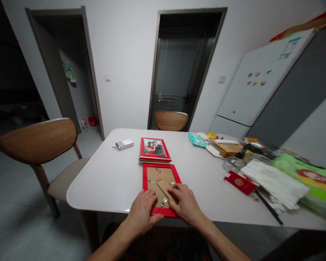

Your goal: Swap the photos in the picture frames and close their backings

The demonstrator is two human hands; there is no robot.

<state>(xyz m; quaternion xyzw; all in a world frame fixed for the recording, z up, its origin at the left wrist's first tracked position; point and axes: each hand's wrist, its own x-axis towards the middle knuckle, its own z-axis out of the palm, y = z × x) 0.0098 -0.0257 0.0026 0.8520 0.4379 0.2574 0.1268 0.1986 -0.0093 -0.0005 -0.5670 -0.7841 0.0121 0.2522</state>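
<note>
A red picture frame [176, 175] lies back side up at the near edge of the table, showing its brown backing board [155, 190]. Several small metal clips sit around the board, with a slit across its middle. My left hand [142, 210] grips the frame's lower left corner, thumb along the near edge. Bent over the right side is my right hand [186, 203], its fingertips close to the right metal clip [172, 183] and its thumb on the board. Just beyond lies a stack of frames, the top red frame [155, 149] holding a photo of a couple.
A silvery-grey box [124, 145] lies on the white table [108, 181] at left. Clutter fills the right side: a red card [240, 182], white cloths [274, 183], a black strip [269, 206] and a green printed bag [304, 168]. Wooden chairs [40, 139] stand left and behind.
</note>
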